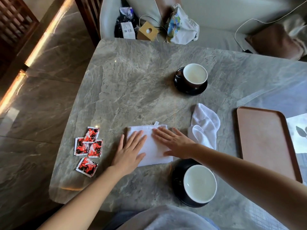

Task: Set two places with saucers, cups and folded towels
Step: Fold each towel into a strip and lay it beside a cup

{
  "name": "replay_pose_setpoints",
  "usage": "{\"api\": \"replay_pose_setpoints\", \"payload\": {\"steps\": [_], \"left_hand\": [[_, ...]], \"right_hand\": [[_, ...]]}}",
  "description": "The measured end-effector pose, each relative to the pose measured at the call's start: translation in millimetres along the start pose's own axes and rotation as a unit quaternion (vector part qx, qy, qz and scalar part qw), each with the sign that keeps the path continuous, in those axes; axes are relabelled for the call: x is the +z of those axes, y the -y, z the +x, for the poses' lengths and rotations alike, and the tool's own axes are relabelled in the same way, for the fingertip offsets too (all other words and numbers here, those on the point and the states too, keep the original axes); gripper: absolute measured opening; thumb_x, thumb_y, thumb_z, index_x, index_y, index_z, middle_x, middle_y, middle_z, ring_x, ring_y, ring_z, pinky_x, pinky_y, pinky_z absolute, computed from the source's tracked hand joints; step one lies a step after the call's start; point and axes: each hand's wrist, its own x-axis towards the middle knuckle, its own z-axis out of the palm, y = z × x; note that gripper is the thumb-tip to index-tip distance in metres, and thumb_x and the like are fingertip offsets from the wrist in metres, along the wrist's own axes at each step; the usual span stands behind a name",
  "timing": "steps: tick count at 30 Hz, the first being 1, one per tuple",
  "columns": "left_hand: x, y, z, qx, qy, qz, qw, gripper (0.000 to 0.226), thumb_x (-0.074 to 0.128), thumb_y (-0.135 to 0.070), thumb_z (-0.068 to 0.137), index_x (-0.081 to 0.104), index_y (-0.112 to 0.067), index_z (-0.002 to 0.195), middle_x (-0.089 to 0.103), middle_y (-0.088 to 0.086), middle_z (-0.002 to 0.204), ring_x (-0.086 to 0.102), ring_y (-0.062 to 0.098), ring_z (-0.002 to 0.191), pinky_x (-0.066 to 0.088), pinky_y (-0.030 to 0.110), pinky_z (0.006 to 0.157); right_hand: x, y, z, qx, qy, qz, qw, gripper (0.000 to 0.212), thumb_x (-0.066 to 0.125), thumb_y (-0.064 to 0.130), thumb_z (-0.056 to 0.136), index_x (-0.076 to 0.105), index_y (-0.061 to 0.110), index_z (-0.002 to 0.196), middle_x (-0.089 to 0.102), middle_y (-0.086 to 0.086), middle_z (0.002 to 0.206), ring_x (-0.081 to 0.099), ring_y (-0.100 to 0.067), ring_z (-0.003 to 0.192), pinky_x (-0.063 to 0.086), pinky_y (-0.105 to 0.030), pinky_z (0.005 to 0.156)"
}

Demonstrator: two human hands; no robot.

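**Both palms flat on the folded towel**

I see the grey marble bench (132,72) filling most of the view. At three o'clock lies a brown tray (264,143), its long side running away from me.

My left hand (128,151) reaches in from seven o'clock, forearm slanting up and right, fingers spread and pointing toward twelve; its grip is open, palm pressed flat on the left part of the folded towel (153,149). My right hand (174,141) comes in from four o'clock, fingers splayed toward ten, grip likewise open and flat on the towel's right part.

The folded towel sits near centre, slightly toward six, a white rectangle with its long axis running from twelve to six, tilted a little clockwise. A small tab sticks out at its far edge.

Just right of it, a second towel (205,125) lies crumpled.

At five o'clock the near cup (200,183) stands on its dark near saucer (177,180). At one o'clock the far cup (195,75) rests on the far saucer (191,90).

At nine o'clock, red packets (88,145) lie clustered.
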Motion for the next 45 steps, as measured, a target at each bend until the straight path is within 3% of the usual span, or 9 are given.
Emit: {"api": "replay_pose_setpoints", "payload": {"steps": [6, 12, 20, 25, 29, 32, 38, 41, 45], "left_hand": [[-10.1, 2.9, -0.2, 0.006, -0.009, 0.024, 1.0, 0.062, 0.03, -0.046, 0.086, 0.043, -0.017, 0.14, 0.038, 0.003, 0.15, 0.038, 0.024, 0.136, 0.03, 0.06, 0.104], [2.2, 2.3, 14.3, 0.0, 0.045, -0.007, 0.999, 0.071, 0.027, -0.058, 0.091, 0.008, -0.022, 0.15, -0.009, -0.008, 0.157, -0.018, 0.02, 0.141, -0.006, 0.056, 0.113], [2.4, 6.5, 13.8, -0.016, 0.033, -0.018, 0.999, 0.076, 0.016, -0.066, 0.084, 0.01, -0.028, 0.149, 0.003, -0.006, 0.159, -0.005, 0.022, 0.145, 0.004, 0.059, 0.113], [2.5, 15.0, 11.3, -0.116, 0.047, -0.112, 0.986, 0.083, 0.034, -0.065, 0.086, -0.01, -0.029, 0.148, -0.021, -0.008, 0.155, -0.013, 0.012, 0.145, -0.008, 0.053, 0.114], [-6.1, 6.7, 14.6, -0.225, -0.049, -0.286, 0.93, 0.081, 0.064, -0.036, 0.081, 0.021, -0.013, 0.146, 0.026, 0.008, 0.154, 0.028, 0.026, 0.14, 0.025, 0.046, 0.111], [-4.4, -4.1, 7.2, -0.267, -0.078, -0.46, 0.843, 0.057, 0.065, -0.015, 0.08, 0.037, -0.013, 0.129, 0.05, 0.009, 0.128, 0.051, 0.028, 0.114, 0.044, 0.046, 0.094], [8.5, -6.9, -15.2, -0.333, -0.018, -0.571, 0.75, 0.034, 0.067, -0.008, 0.08, 0.048, -0.011, 0.108, 0.058, 0.006, 0.096, 0.059, 0.028, 0.091, 0.047, 0.04, 0.082], [8.7, -5.3, -24.5, -0.296, 0.013, -0.598, 0.744, 0.02, 0.065, -0.006, 0.081, 0.053, -0.021, 0.083, 0.065, 0.006, 0.088, 0.06, 0.024, 0.085, 0.045, 0.037, 0.077], [6.3, -11.0, -29.5, -0.237, -0.035, -0.606, 0.758, 0.012, 0.055, -0.012, 0.085, 0.049, -0.023, 0.083, 0.064, 0.008, 0.088, 0.056, 0.02, 0.08, 0.042, 0.038, 0.076]], "right_hand": [[-11.3, 10.2, 2.9, 0.011, -0.006, 0.023, 1.0, 0.099, 0.057, 0.053, 0.084, -0.007, 0.017, 0.151, -0.014, 0.0, 0.16, -0.013, -0.019, 0.147, 0.002, -0.052, 0.118], [-9.1, 28.0, 17.6, 0.006, -0.009, -0.001, 1.0, 0.104, 0.051, 0.062, 0.084, -0.012, 0.011, 0.15, -0.014, -0.005, 0.16, -0.013, -0.023, 0.147, 0.002, -0.048, 0.12], [-4.9, 16.3, 16.3, -0.006, -0.007, 0.019, 1.0, 0.1, 0.055, 0.053, 0.086, -0.012, 0.012, 0.149, -0.016, -0.004, 0.159, -0.015, -0.021, 0.147, -0.001, -0.042, 0.121], [-3.8, 5.9, -0.1, 0.025, 0.001, 0.061, 0.998, 0.097, 0.059, 0.042, 0.088, -0.011, 0.017, 0.15, -0.019, 0.002, 0.159, -0.015, -0.016, 0.147, 0.004, -0.036, 0.119], [-16.0, 15.4, 1.5, 0.045, -0.049, 0.095, 0.993, 0.078, 0.059, 0.042, 0.087, 0.02, 0.017, 0.149, 0.013, 0.0, 0.159, 0.011, -0.019, 0.146, 0.024, -0.039, 0.114], [-25.5, 24.1, 3.3, 0.071, -0.1, 0.134, 0.983, 0.042, 0.06, 0.042, 0.086, 0.051, 0.023, 0.122, 0.05, 0.001, 0.125, 0.045, -0.02, 0.122, 0.041, -0.035, 0.087], [-22.3, 38.0, 4.4, 0.052, -0.034, 0.137, 0.989, 0.038, 0.064, 0.039, 0.084, 0.051, 0.021, 0.114, 0.048, -0.002, 0.112, 0.055, -0.023, 0.103, 0.043, -0.037, 0.066], [-19.7, 40.8, 7.5, 0.078, -0.019, 0.173, 0.982, 0.039, 0.061, 0.039, 0.086, 0.05, 0.016, 0.116, 0.044, -0.004, 0.113, 0.056, -0.027, 0.101, 0.043, -0.037, 0.068], [-20.5, 40.8, 11.2, 0.081, -0.007, 0.193, 0.978, 0.043, 0.063, 0.043, 0.084, 0.048, 0.013, 0.112, 0.042, -0.005, 0.111, 0.055, -0.027, 0.097, 0.04, -0.034, 0.065]]}}
